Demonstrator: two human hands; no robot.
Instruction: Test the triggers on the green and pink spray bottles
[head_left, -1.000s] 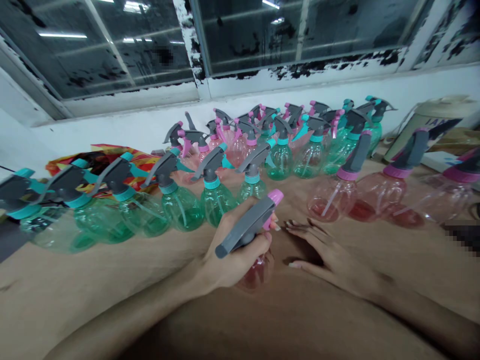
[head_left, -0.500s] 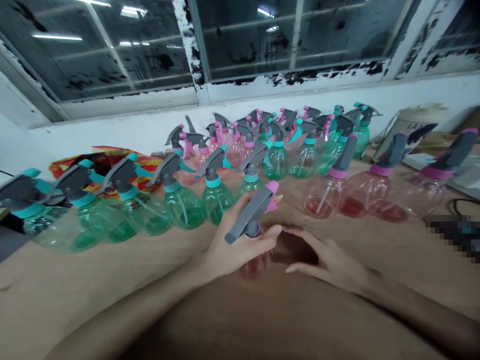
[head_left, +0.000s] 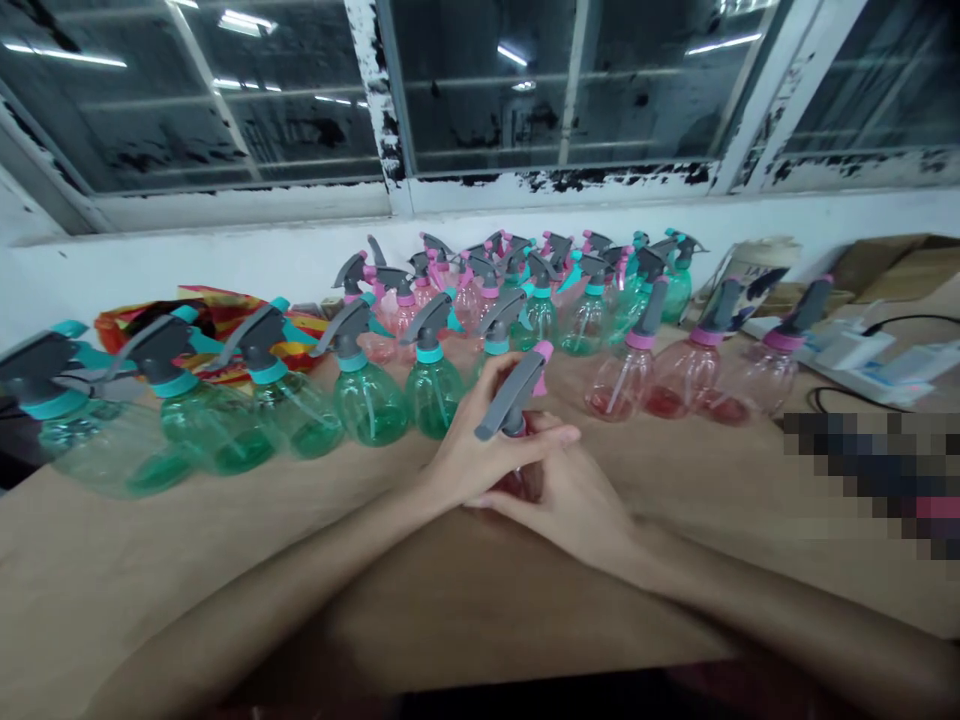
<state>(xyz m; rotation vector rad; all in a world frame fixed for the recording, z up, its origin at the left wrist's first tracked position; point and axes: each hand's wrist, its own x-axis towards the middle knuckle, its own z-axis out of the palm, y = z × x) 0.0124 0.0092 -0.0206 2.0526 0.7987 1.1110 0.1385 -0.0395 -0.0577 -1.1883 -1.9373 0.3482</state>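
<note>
A pink spray bottle point(head_left: 517, 395) with a grey trigger head and pink nozzle stands tilted between my hands, close to the table's near side. My left hand point(head_left: 480, 450) is closed around its neck and upper body from the left. From the right, my right hand point(head_left: 581, 500) wraps the lower body, thumb towards me. Most of this bottle is hidden by my fingers. Left of it runs a row of green spray bottles point(head_left: 371, 400) with turquoise collars and green liquid low inside. On the right stand three pink spray bottles point(head_left: 682, 385) holding a little red liquid.
More pink and green spray bottles point(head_left: 540, 315) crowd along the wall under the window. A red and yellow bag point(head_left: 217, 305) lies behind the green row. To the right are a cream printed bag point(head_left: 757, 265), a cardboard box point(head_left: 892, 265) and white plugs with cables point(head_left: 847, 345).
My right hand has moved left and closed on the pink spray bottle, which my left hand was holding. The view has shifted, showing more of the table's right side.
</note>
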